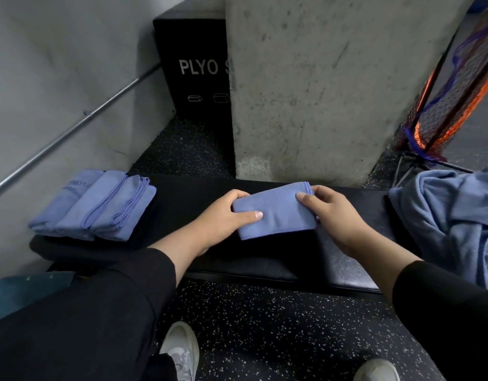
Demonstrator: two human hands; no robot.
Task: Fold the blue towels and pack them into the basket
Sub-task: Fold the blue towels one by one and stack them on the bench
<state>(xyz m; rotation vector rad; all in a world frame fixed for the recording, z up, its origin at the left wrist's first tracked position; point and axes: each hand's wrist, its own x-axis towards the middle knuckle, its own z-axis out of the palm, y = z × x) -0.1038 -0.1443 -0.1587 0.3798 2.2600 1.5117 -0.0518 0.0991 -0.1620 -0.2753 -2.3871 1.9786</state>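
At frame centre, the left hand (226, 213) and right hand (333, 213) are pinching opposite short ends of the small folded blue cloth towel (275, 213), its long axis running left-right, the left grip lying nearer the row of folded blue towels (94, 204) at the left of the black padded tabletop (188, 193).

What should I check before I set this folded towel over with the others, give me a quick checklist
1. Grip: left hand and right hand each hold an end of the folded blue towel: ok.
2. Fold: its edges look lined up and flat: ok.
3. Stack: three folded towels lie side by side at the left end of the black bench: ok.
4. Room beside the stack: bare bench shows to its right: ok.
5. Basket: none in view: cannot tell.
6. Work left: a pile of unfolded blue towels waits at the right end: not ok.
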